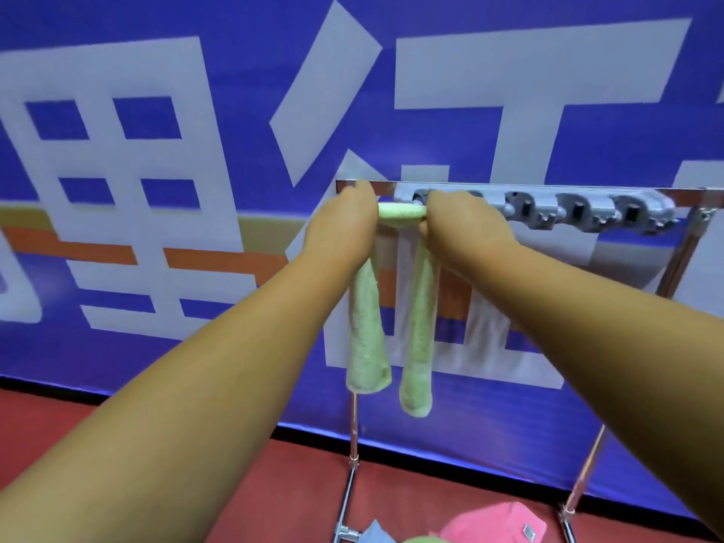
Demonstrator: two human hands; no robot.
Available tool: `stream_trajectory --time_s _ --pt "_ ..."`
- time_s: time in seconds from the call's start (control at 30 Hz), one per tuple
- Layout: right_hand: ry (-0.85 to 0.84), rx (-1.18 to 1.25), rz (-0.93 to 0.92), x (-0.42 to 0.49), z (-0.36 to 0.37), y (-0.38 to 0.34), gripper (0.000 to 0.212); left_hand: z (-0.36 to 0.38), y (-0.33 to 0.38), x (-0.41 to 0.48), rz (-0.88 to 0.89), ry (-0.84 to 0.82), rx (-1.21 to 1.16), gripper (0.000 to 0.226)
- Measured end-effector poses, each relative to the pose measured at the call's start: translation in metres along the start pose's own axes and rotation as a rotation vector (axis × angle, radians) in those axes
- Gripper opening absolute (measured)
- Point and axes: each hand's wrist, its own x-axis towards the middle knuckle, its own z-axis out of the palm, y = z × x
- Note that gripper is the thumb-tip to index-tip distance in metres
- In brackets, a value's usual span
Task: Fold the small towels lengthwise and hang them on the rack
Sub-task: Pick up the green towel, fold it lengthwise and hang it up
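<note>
The left hand [344, 225] and right hand [458, 229] each hold the green towel [366, 335], fingers curled round it, at the left end of the rack [548, 188] top bar. A short span stretches between them and both ends hang down. A pink towel [493, 521] lies near, lower right.

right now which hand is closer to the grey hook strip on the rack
Right. The right hand is at the left end of the grey hook strip, gripping the green towel; the left hand grips the towel farther left, near the rack's corner.
</note>
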Motion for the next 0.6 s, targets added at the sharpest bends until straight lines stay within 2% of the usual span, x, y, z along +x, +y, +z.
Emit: stream_trajectory --time_s 0.13,0.33,0.4,0.43,0.47,0.53,0.57,0.6 --pt "0.013 -0.010 0.044 0.028 -0.011 -0.001 0.003 0.003 -0.001 0.033 -0.013 0.040 0.027 0.024" --pt "0.023 0.046 0.056 0.057 -0.005 -0.004 0.015 0.016 -0.005 0.053 0.005 0.034 0.090 0.033" --pt "-0.069 0.033 0.057 0.059 0.001 -0.010 0.022 0.026 -0.010 0.049 0.033 -0.013 0.135 0.029" --pt "-0.156 0.014 0.062 0.060 0.008 -0.011 0.019 0.034 -0.012 0.045 0.053 -0.046 0.157 0.028" --pt "-0.257 0.009 0.074 0.060 0.013 -0.013 0.006 0.042 -0.014 0.040 0.065 -0.085 0.161 0.028" --pt "-0.301 0.016 0.129 0.055 0.033 -0.011 0.041 0.059 -0.017 0.029 0.058 -0.149 0.134 0.025" --pt "-0.257 0.047 0.118 0.052 0.041 -0.009 0.047 0.067 -0.019 0.026 0.054 -0.159 0.122 0.022" --pt "-0.186 0.060 0.100 0.047 0.046 -0.008 0.043 0.073 -0.019 0.024 0.046 -0.157 0.109 0.019"
